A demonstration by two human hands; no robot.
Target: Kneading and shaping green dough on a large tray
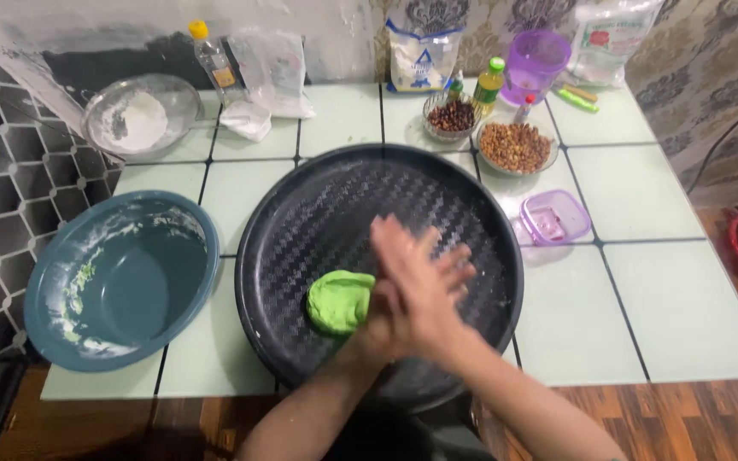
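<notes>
A smooth lump of green dough (337, 300) lies on a big round black tray (343, 205) in the middle of the tiled table. Just right of the dough, my two hands are pressed palm to palm above the tray. My right hand (407, 286) is on top with its back showing and its fingers pointing up and left. My left hand (457, 271) lies beneath, with only its spread fingertips showing at the right. Nothing is visible between the palms. The heel of my hands is close to the dough's right edge.
A teal bowl (121, 282) smeared with flour and green bits sits left of the tray. At the back are a glass bowl of flour (140, 115), two bowls of nuts (516, 147), bottles, bags and a purple jug (535, 64). A purple lidded box (554, 217) lies right of the tray.
</notes>
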